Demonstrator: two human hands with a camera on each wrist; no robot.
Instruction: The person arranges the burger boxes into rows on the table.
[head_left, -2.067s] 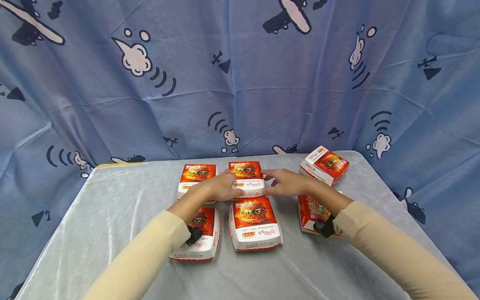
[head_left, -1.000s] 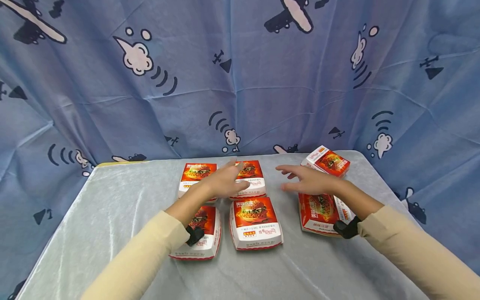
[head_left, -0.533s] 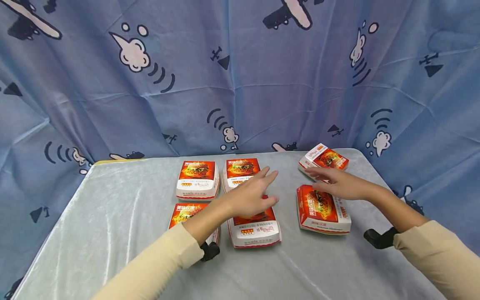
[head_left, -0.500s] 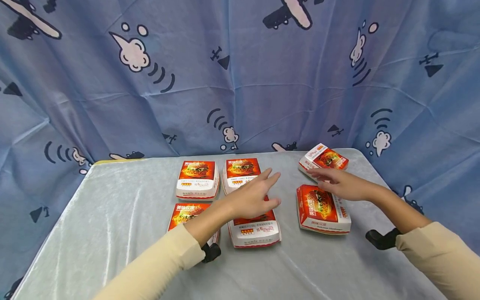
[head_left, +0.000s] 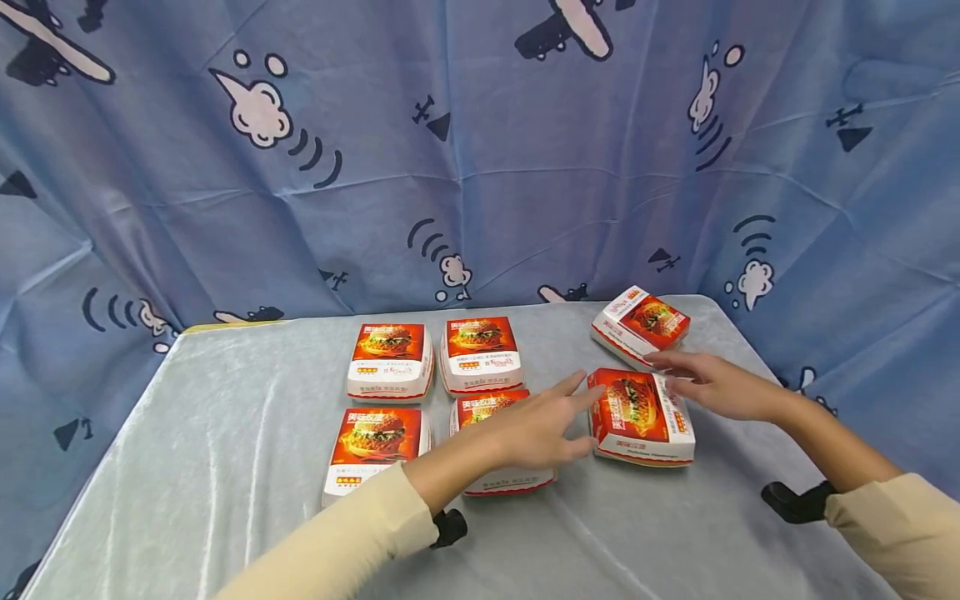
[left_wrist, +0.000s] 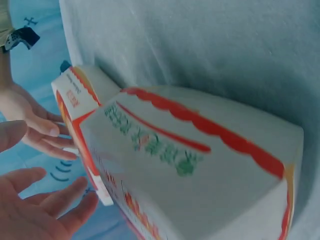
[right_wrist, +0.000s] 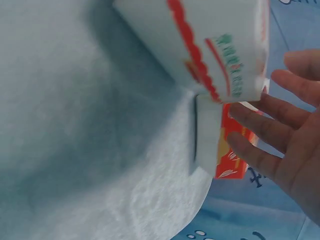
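Observation:
A red and white hamburger box (head_left: 637, 414) lies turned at an angle on the right half of the table. My left hand (head_left: 534, 429) reaches over the front middle hamburger box (head_left: 510, 482), fingers spread, its fingertips close to the turned box's left side. On the other side, my right hand (head_left: 723, 389) hovers by that box's right edge with loosely bent fingers. In the right wrist view the right hand (right_wrist: 295, 135) has its fingers apart beside the box (right_wrist: 225, 50); whether they touch it I cannot tell. The left wrist view shows the left hand (left_wrist: 45, 207) gripping nothing.
Behind the turned box lies another tilted hamburger box (head_left: 641, 323). To the left, a back-left box (head_left: 390, 360), a back-middle box (head_left: 482, 354) and a front-left box (head_left: 375, 450) stand in rows on the grey cloth-covered table (head_left: 225, 467). A blue curtain (head_left: 375, 167) hangs behind.
Both hands have left the back-middle box. The left hand has moved right and nearer, across the front middle box; the right hand has moved right to the turned box's far side.

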